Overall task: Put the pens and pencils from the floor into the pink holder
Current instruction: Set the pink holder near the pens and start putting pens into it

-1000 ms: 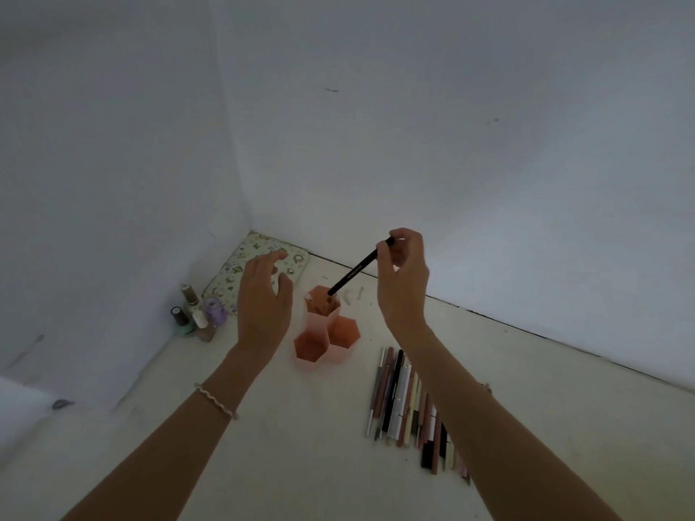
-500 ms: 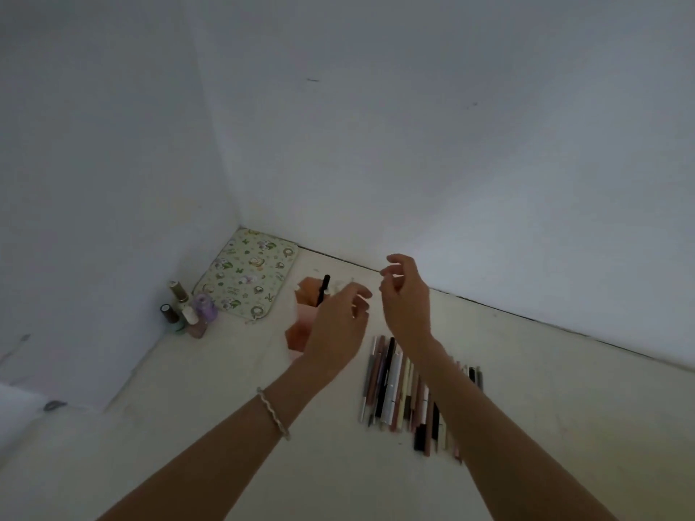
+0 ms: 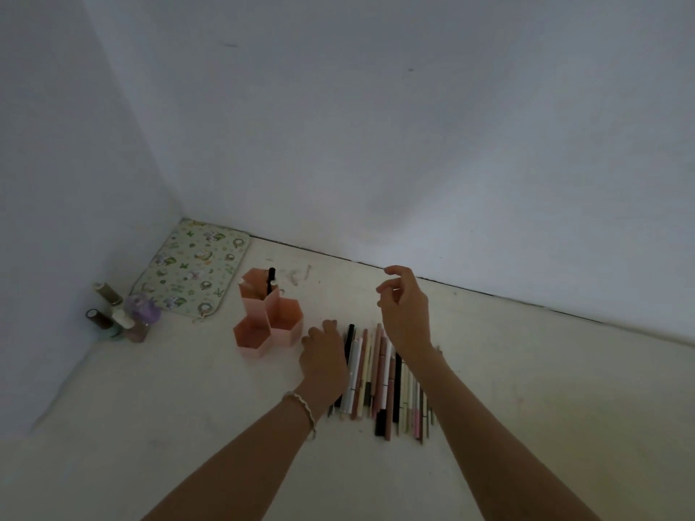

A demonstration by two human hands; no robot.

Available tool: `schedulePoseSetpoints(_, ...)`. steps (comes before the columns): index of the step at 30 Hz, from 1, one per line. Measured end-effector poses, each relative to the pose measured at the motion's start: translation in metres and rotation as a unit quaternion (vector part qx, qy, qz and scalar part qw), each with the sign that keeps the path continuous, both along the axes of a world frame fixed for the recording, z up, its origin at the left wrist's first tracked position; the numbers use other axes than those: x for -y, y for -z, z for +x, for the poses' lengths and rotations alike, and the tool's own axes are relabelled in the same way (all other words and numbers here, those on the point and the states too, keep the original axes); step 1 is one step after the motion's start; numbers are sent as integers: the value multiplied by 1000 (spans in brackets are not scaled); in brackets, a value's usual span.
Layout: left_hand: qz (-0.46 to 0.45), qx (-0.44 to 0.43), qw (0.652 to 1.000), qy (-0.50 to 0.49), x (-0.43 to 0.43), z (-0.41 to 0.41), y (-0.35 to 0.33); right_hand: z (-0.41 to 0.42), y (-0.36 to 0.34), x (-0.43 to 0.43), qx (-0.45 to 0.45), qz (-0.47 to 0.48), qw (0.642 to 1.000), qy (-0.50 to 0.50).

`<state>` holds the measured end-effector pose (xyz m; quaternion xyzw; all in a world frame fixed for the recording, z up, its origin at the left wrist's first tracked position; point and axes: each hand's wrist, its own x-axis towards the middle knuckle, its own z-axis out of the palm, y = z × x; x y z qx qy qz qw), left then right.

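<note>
The pink holder [image 3: 284, 320] has three hexagonal cups and stands on the floor near the corner. A black pen [image 3: 270, 280] stands upright in its tallest back cup, beside white-tipped ones. To the right of the holder, a row of pens and pencils [image 3: 379, 374] lies side by side on the floor. My left hand [image 3: 322, 357] is palm-down on the left end of that row, and its fingertips are hidden beneath it. My right hand [image 3: 405, 314] hovers above the far end of the row, fingers loosely apart and holding nothing.
A floral patterned pouch [image 3: 191, 270] lies flat in the corner behind the holder. Several small bottles [image 3: 122, 317] stand against the left wall. White walls close in on the left and the back.
The black pen has left my right hand and stands in the holder. My left hand moved from beside the holder to the row of pens. My right hand opened and drifted right.
</note>
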<state>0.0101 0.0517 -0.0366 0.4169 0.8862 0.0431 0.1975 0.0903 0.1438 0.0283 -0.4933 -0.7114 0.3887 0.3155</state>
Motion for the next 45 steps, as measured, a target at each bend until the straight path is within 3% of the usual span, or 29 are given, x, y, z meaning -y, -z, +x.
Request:
schedulePoseSetpoints(11,2,-64,994,88,6,-10,8,-21,10,1,18,-52,998,-21)
schedulePoseSetpoints(22,11,20,1000,2,5,-11,9,-15,20,-5,16,-70,997,-13)
schedulePoseSetpoints(28,128,107,985,-47,14,-9,0,-12,29,-6,59,-69,995,-35)
schedulePoseSetpoints(30,217,145,964,-59,17,-9,-10,-12,34,-9,99,-59,992,-45)
schedulePoseSetpoints(36,461,206,855,-119,19,-52,-76,-35,54,-15,198,-114,971,-67)
schedulePoseSetpoints(40,539,227,797,-149,38,-83,-111,-62,77,-2,361,10,920,-153)
schedulePoseSetpoints(42,568,223,777,-153,46,-95,-122,-71,80,0,345,12,925,-155)
schedulePoseSetpoints(45,609,200,747,-177,50,-124,-136,-80,58,-11,232,-53,968,-74)
